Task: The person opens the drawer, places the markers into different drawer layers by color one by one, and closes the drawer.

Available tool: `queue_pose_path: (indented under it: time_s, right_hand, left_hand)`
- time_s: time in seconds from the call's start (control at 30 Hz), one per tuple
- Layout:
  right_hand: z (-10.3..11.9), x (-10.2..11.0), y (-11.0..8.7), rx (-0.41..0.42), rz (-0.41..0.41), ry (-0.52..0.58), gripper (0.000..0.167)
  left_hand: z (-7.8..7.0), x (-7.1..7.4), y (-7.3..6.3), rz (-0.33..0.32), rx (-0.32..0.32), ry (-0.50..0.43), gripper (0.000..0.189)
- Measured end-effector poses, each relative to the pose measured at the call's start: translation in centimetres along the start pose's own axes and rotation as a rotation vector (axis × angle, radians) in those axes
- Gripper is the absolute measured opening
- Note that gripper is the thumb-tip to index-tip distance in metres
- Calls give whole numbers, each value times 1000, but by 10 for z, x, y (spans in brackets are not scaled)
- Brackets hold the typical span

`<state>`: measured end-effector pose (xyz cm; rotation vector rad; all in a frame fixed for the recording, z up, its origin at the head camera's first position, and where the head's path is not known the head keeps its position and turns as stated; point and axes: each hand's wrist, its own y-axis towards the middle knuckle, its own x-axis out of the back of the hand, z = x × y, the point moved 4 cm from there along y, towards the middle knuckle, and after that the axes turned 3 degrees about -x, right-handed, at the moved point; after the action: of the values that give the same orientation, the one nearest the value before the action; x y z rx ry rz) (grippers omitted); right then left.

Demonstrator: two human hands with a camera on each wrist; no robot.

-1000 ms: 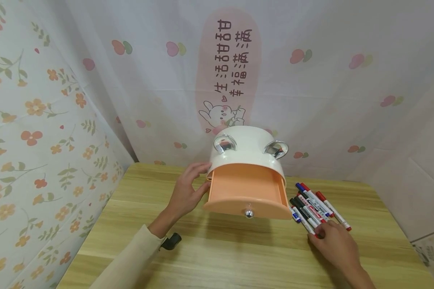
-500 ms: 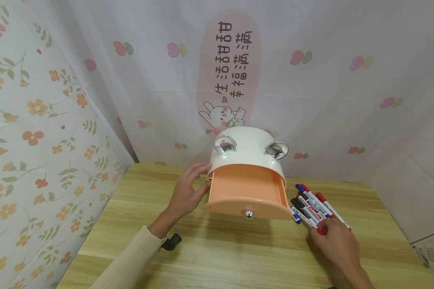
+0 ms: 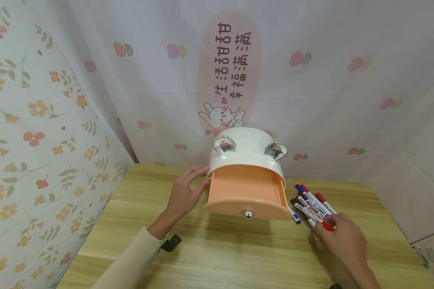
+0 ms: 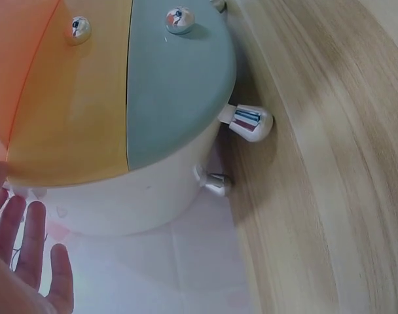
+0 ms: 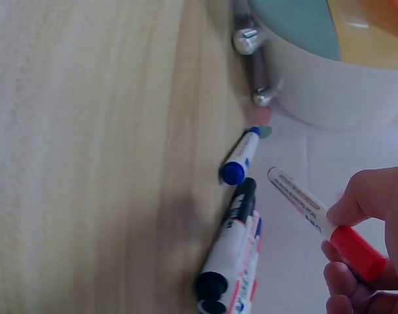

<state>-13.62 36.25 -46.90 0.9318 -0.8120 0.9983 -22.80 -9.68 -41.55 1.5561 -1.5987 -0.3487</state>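
A white rounded organizer box [image 3: 244, 146] stands at the back of the table, its orange drawer [image 3: 226, 207] pulled out with nothing inside. The left hand [image 3: 183, 194] touches the box's left side with fingers mostly straight. In the left wrist view, a yellow drawer [image 4: 81, 111] and a blue-green drawer [image 4: 179, 85] are closed below the orange one. The right hand [image 3: 345, 239] pinches a red-capped marker [image 5: 300, 203] between thumb and fingers, lifted above the pile. Several markers [image 5: 228, 255] with black, blue and red caps lie beneath it, right of the box.
A blue-capped marker [image 5: 241, 160] lies apart from the pile, close to the box. Silver feet [image 4: 251, 123] hold the box off the wooden table [image 3: 217, 257]. A printed curtain [image 3: 325, 100] hangs directly behind, and a floral one [image 3: 39, 160] on the left.
The right hand has taken hold of the red-capped marker, raised it off the pile and shifted slightly right. The left hand and the box hold nearly the same position.
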Motion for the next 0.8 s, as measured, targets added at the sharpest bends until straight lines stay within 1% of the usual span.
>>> queue_pose_path:
  time_s: [0.13,0.37,0.53,0.8]
  right_hand:
    - [3,8,0,17,-32,10,22]
    - [15,24,2,83,-112,40,20]
    - [25,34,4,118,-126,47,21]
    - [41,51,7,191,-148,71,21]
  left_hand:
    - [0,2,1,-16,26,3,34]
    - [-1,4,3,-47,53,33,26]
    - [0,5,4,-68,54,20,22]
    - [0,6,5,-71,47,15,21]
